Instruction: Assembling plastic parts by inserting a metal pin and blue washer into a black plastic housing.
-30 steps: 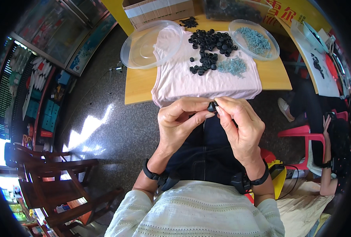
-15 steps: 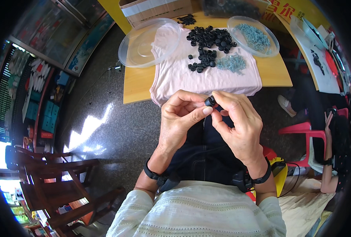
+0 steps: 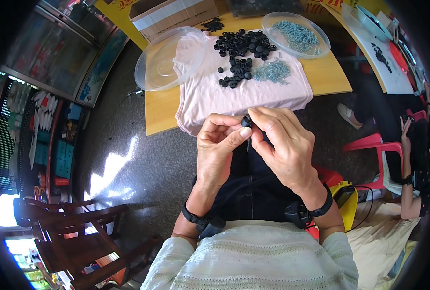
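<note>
In front of my lap, between both hands, is a small round black plastic cap-like piece point(image 3: 246, 121). My left hand point(image 3: 216, 147) pinches it between thumb and fingers. The fingertips of my right hand point(image 3: 285, 145) close on the same piece from the other side; whether a second small part is between them is hidden. Beyond my hands, a pale pink cloth point(image 3: 200, 104) covers part of a wooden table point(image 3: 158, 112). On it lie a heap of black plastic pieces point(image 3: 244, 44) and a loose pile of thin silvery screws point(image 3: 272, 72).
A clear bowl point(image 3: 327, 47) of screws stands right of the heap, an empty clear bowl point(image 3: 145, 79) left. Behind are a cardboard box point(image 3: 171, 19) and small black parts point(image 3: 213, 24). A wooden chair point(image 3: 74, 241) is left; a pink stool point(image 3: 381, 145) and another person's arm point(image 3: 407, 169) are right.
The view has shifted slightly, so the table sits a little more to the left. Both hands keep hold of the black piece, and my right fingers have turned slightly over it.
</note>
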Motion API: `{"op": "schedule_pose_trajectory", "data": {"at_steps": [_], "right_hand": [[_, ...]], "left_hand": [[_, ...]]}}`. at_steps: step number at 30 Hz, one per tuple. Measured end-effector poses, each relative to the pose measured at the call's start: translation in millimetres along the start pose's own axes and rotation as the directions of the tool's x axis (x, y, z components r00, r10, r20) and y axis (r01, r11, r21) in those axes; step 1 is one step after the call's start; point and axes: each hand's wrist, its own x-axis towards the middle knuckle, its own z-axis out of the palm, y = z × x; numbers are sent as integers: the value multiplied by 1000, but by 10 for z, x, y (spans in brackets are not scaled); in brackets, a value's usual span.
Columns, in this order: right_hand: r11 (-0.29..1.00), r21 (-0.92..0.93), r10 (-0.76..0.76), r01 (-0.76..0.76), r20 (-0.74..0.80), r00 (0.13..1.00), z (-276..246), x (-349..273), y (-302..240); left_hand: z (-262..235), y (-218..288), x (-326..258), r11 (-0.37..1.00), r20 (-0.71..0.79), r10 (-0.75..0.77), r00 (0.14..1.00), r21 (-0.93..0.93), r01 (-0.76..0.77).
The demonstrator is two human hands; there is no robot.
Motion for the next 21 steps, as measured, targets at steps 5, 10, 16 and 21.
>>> {"op": "schedule_pose_trajectory", "data": {"at_steps": [5, 10, 16, 21], "right_hand": [[1000, 5, -24, 24, 4, 1000, -20, -6, 22], [999, 35, -34, 34, 16, 999, 1, -13, 57], [999, 9, -34, 33, 17, 999, 18, -66, 64], [999, -24, -35, 34, -52, 998, 40, -127, 40]], "left_hand": [[20, -9, -18, 999, -5, 21, 1000, 25, -21], [7, -36, -22, 999, -12, 9, 1000, 31, -8], [33, -138, -24, 999, -24, -6, 1000, -47, 5], [55, -119, -39, 999, -25, -33, 999, -42, 32]]}}
